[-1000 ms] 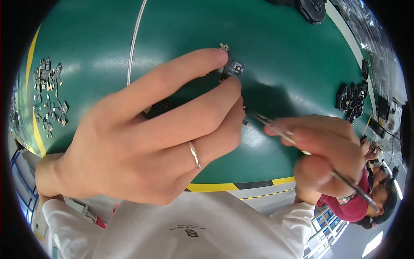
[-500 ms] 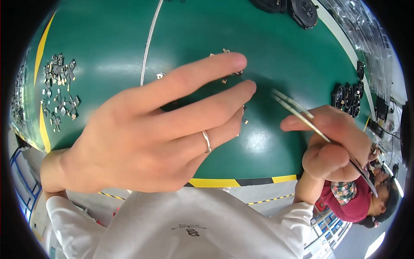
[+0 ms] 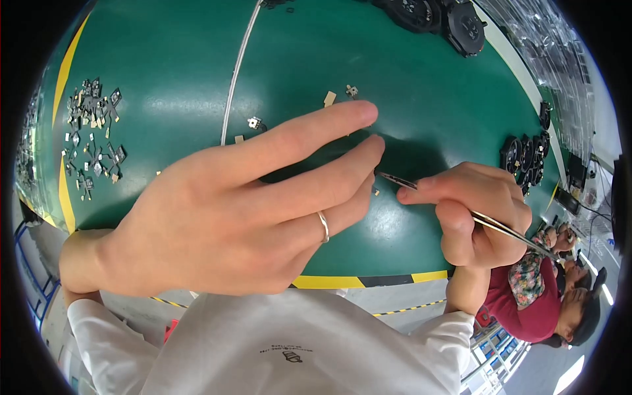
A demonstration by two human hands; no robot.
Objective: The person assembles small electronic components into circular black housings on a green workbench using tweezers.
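Observation:
My left hand [image 3: 243,204], with a ring on one finger, reaches across the green table palm down. Its index and middle fingers are stretched out and apart; the thumb and whatever lies beneath are hidden. My right hand [image 3: 484,214] grips thin metal tweezers [image 3: 494,226], whose tips meet close beside my left fingertips. Whether the tips hold anything is too small to tell. A tiny pale part [image 3: 376,192] lies just below the tips. Beyond my left hand are a beige piece [image 3: 330,99], a small metallic part [image 3: 352,91] and another small part [image 3: 255,123].
Several small dark parts [image 3: 95,108] lie scattered at the left. Black round units [image 3: 464,29] sit at the far right, with more black units [image 3: 525,155] along the right edge. A white line [image 3: 238,66] crosses the table [image 3: 158,59]. Co-workers [image 3: 526,299] are at the right.
My right hand has moved left, bringing the tweezers to my left fingertips. Their prongs, spread before, are now nearly together. The view has shifted slightly; my left hand stays outstretched.

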